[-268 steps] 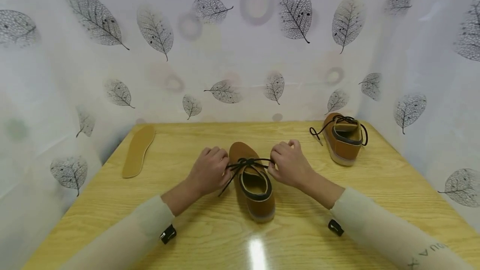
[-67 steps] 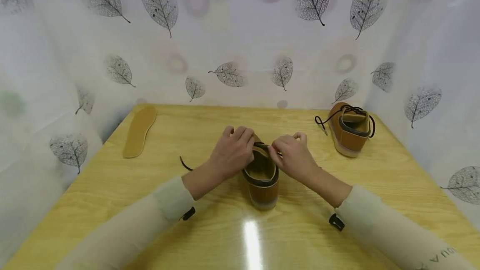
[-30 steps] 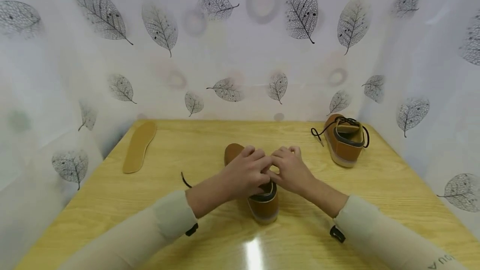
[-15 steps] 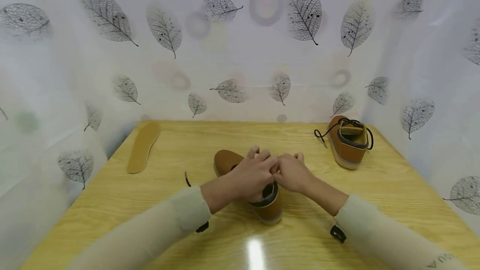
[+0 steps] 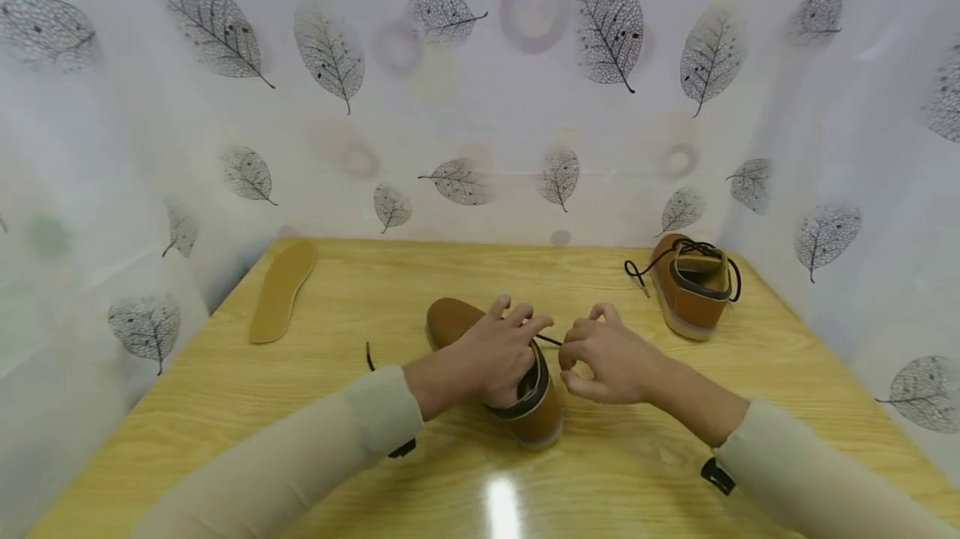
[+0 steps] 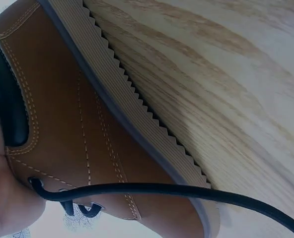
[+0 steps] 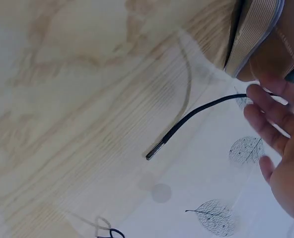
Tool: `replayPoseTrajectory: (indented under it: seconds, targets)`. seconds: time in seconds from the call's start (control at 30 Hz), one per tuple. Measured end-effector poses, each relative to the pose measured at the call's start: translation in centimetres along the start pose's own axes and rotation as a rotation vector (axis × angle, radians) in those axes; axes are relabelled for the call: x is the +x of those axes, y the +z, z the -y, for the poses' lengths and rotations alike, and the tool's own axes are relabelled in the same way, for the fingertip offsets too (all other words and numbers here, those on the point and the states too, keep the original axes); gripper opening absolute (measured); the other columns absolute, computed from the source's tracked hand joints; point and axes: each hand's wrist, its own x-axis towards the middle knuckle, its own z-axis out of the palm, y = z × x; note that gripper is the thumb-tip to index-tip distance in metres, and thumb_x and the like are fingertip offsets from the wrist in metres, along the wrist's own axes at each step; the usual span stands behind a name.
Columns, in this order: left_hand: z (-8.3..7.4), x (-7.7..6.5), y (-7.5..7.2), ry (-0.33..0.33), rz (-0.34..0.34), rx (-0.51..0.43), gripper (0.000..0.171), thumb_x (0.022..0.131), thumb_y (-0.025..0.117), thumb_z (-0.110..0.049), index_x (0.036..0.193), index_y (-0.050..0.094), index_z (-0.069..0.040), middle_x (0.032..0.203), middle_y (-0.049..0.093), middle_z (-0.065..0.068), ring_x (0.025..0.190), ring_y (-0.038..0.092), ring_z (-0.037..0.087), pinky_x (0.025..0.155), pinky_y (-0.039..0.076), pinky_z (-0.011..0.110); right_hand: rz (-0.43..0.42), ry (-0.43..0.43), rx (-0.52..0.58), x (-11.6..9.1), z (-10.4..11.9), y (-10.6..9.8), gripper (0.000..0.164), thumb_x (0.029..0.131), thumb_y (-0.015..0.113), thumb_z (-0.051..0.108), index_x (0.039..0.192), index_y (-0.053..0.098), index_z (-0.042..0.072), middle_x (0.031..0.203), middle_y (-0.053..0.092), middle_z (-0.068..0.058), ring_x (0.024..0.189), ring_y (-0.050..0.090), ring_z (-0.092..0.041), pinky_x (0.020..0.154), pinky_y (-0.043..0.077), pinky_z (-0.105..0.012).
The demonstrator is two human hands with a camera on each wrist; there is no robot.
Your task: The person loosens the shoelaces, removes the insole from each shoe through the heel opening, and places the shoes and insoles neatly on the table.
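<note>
A brown shoe [image 5: 452, 319] with a dark collar sits mid-table, its toe pointing to the far left. My left hand [image 5: 491, 356] grips the shoe's upper, thumb down in the opening and fingers over the lacing, which they mostly hide. From the right side of the shoe a black shoelace [image 5: 550, 340] runs towards my right hand [image 5: 617, 362]. That hand hovers beside the shoe with loosely bent, spread fingers. In the right wrist view the lace [image 7: 201, 110] passes by the fingertips, its metal-tipped end hanging free. Another lace length [image 6: 137, 188] crosses the left wrist view from an eyelet.
A tan insole [image 5: 281, 291] lies at the table's far left. At the far right stands a second brown shoe [image 5: 693, 306] with its black lace tied and a loop hanging out. A leaf-patterned curtain [image 5: 480, 106] hangs behind the wooden table [image 5: 375, 297].
The shoe's toe has swung left over the last second. My right hand, earlier pinching at the lacing against the left, has drawn away to the right and its fingers have loosened.
</note>
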Motion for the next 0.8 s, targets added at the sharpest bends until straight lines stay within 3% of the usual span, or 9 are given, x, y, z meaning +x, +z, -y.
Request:
replayPoseTrajectory:
  seconds: [0.13,0.3,0.5,0.8]
  targets:
    - [-0.1,0.2,-0.1,-0.014,0.014,-0.003,0.035,0.092,0.053,-0.053,0.084,0.073,-0.025,0.159,0.029,0.001,0.139,0.029,0.026,0.113,0.023,0.054,0.054,-0.110,0.030,0.1,0.7,-0.3,0.011,0.083,0.068,0.035,0.080,0.067,0.024,0.079,0.063,0.014,0.078,0.051,-0.005,0.087,0.032,-0.049]
    - [-0.5,0.6,-0.5,-0.071,0.076,-0.042,0.038,0.094,0.050,-0.054,0.093,0.075,-0.025,0.161,0.024,0.002,0.144,0.023,0.029,0.115,0.021,0.057,0.142,-0.092,0.045,0.6,1.1,-0.5,0.025,0.082,0.067,0.045,0.080,0.066,0.021,0.077,0.061,0.011,0.078,0.050,-0.005,0.090,0.033,-0.049]
    - [-1.0,1.2,-1.0,-0.129,0.181,-0.051,0.039,0.094,0.049,-0.058,0.107,0.073,-0.029,0.165,0.015,0.002,0.150,0.011,0.031,0.118,0.014,0.059,0.168,-0.078,0.066,0.7,1.1,-0.3,0.031,0.084,0.066,0.051,0.080,0.064,0.020,0.078,0.061,0.010,0.080,0.052,-0.005,0.092,0.032,-0.047]
    - [-1.5,0.9,-0.3,-0.138,0.148,-0.007,0.038,0.093,0.052,-0.059,0.106,0.074,-0.030,0.166,0.017,0.006,0.151,0.012,0.036,0.117,0.015,0.062,0.124,-0.087,0.119,0.2,1.1,0.6,0.030,0.090,0.064,0.049,0.081,0.062,0.020,0.078,0.060,0.011,0.079,0.052,-0.002,0.087,0.030,-0.041]
